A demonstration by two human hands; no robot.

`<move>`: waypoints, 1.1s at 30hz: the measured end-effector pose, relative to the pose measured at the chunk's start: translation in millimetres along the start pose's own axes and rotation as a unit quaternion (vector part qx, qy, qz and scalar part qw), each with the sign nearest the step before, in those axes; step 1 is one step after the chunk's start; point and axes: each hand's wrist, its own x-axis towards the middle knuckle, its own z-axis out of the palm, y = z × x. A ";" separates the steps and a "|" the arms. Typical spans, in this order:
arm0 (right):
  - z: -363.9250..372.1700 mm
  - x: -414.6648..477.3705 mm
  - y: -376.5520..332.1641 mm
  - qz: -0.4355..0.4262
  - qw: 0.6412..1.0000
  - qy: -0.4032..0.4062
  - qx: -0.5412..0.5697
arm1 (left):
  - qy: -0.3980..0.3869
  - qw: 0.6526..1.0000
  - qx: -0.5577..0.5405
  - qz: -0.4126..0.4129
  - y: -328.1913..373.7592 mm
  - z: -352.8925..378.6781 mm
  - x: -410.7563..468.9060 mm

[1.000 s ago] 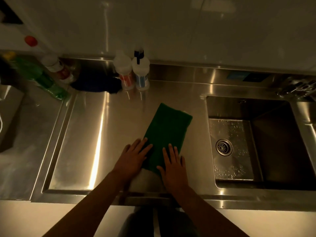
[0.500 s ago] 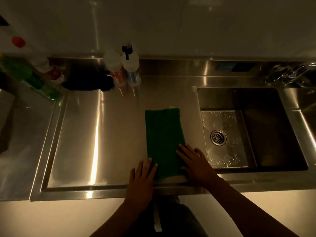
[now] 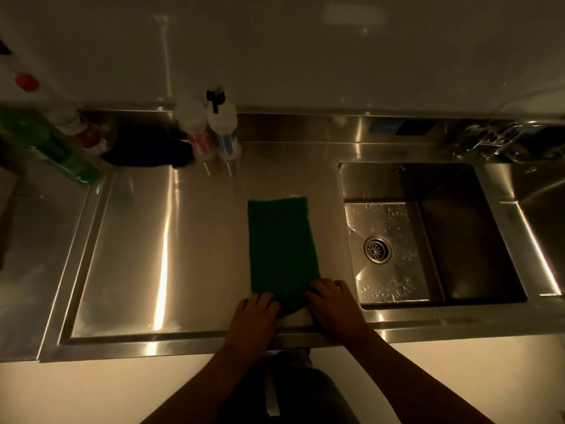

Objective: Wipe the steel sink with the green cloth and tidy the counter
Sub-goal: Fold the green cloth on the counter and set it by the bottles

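In the head view, the green cloth [image 3: 281, 246] lies folded flat on the counter [image 3: 137, 240] at mid-frame. Its long axis runs from the lower edge toward the top of the frame, leaning slightly left at the far end. Both hands sit at its near, lower end. The left hand [image 3: 255, 313] has its fingers curled on the lower-left corner, and the right hand [image 3: 331, 304] has its fingers curled over the lower-right corner, so each appears to grip the cloth. The steel sink [image 3: 406, 182] lies to the right of the cloth and apart from it. The right hand is nearer to it, so carrying the cloth there would mean moving it rightward.
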 end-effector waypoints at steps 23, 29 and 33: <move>-5.3 12.0 -13.5 0.049 0.995 -0.084 0.034 | 0.016 0.998 -0.049 -0.024 -15.8 -19.4 12.6; -4.1 30.6 -47.4 0.142 0.988 -0.049 0.021 | 0.042 0.996 -0.077 -0.033 -17.0 -29.9 21.0; -6.0 35.0 -40.9 0.106 0.993 -0.032 0.027 | 0.034 0.996 -0.072 -0.036 -21.1 -35.0 22.6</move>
